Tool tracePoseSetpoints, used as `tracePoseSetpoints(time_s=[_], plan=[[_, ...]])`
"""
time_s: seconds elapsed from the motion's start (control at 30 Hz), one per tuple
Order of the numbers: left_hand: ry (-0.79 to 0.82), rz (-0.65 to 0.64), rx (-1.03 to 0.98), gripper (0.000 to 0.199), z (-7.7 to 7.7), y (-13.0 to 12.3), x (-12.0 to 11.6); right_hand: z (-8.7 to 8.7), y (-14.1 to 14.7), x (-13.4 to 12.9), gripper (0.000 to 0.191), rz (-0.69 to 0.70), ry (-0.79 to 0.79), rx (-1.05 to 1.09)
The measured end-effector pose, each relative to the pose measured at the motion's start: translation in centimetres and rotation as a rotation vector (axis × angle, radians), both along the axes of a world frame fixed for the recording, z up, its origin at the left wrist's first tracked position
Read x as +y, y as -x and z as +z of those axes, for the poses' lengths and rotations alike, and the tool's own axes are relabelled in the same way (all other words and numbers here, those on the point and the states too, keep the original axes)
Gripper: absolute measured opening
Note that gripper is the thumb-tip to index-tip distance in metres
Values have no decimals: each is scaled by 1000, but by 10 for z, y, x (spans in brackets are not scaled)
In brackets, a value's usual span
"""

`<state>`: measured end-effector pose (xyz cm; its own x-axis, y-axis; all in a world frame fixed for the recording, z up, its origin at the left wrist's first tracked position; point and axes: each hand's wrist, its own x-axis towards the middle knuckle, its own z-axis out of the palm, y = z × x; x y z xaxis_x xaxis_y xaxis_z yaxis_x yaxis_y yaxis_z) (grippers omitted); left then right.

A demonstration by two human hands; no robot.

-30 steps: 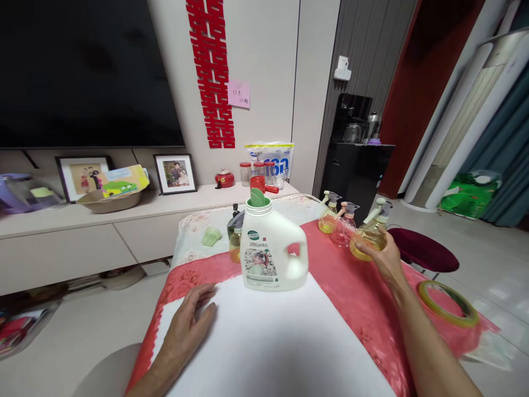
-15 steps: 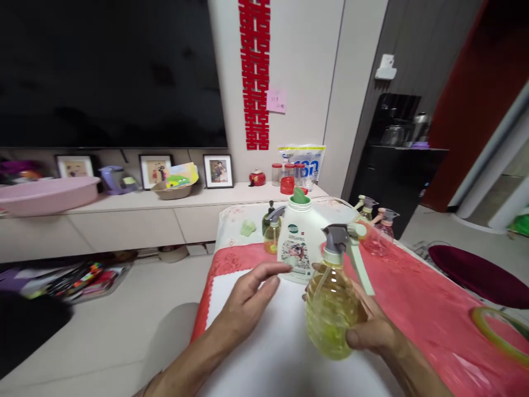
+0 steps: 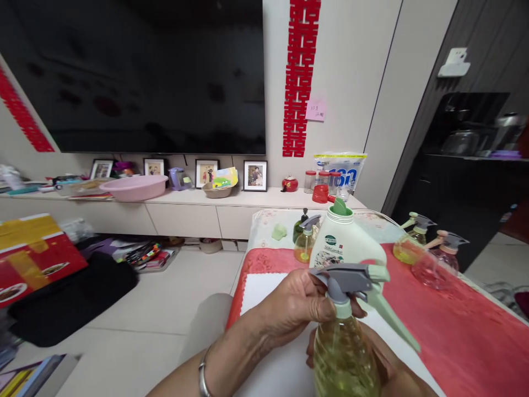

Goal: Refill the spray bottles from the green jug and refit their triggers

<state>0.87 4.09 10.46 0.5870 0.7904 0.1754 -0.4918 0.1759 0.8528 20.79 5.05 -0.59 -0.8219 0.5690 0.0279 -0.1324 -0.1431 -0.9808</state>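
Observation:
A clear yellow-green spray bottle (image 3: pixel 345 355) with a grey and pale green trigger head (image 3: pixel 351 278) is upright close in front of me. My left hand (image 3: pixel 303 303) pinches the collar under the trigger head, thumb in front. Wrapped round the bottle's body from behind and the right is my right hand (image 3: pixel 380 353), its fingers partly hidden. Just beyond stands a big white detergent jug (image 3: pixel 349 237) with a green spout in its open mouth. Left of the jug are a small orange spray bottle (image 3: pixel 303 248) and a dark green pump bottle (image 3: pixel 298 229).
Two spray bottles, one yellow (image 3: pixel 409 245) and one pink (image 3: pixel 438 264), stand on the red tablecloth (image 3: pixel 463 325) at right. A white sheet (image 3: pixel 260 292) lies under my hands. Behind runs a low cabinet (image 3: pixel 185 218) with a pink basin (image 3: pixel 136 187) and picture frames.
My left hand has moved from beside the jug onto the spray bottle's collar. The bottle is lower and its trigger head has turned. My view has swung left.

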Motion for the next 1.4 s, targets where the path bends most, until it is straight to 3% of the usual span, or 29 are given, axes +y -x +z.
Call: tracePoseSetpoints(time_s=[0.1,0.2,0.3,0.5,0.7,0.87,1.0,1.17,1.4], plan=[[31,86,33,50,2,-1,-1,20,-1,4,89,13,-6,-18],[66,299,74,60,-1,-5,-3,38,5,3,98,-83,-64,28],[49,469,125,69,-6,-7,-6,43,12,1,105,-107,-42,84],[-67,289,109,42,-12,6,-8,45,14,-1,102,-124,-34,47],[-51,470,-26,37,-21,-3,-8,60,19,-7,98,-194,-84,29],[-36,670,-80,40,-21,-21,-10,47,18,-9,100,-396,-269,-103],[-38,745,-39,45,-17,-31,-7,35,18,-9,102,-592,-393,-268],[-38,695,-62,40,-12,-30,-6,40,14,-6,103,-532,-383,-316],[-108,981,-424,38,21,15,0,35,-20,6,106,-463,-473,-482]])
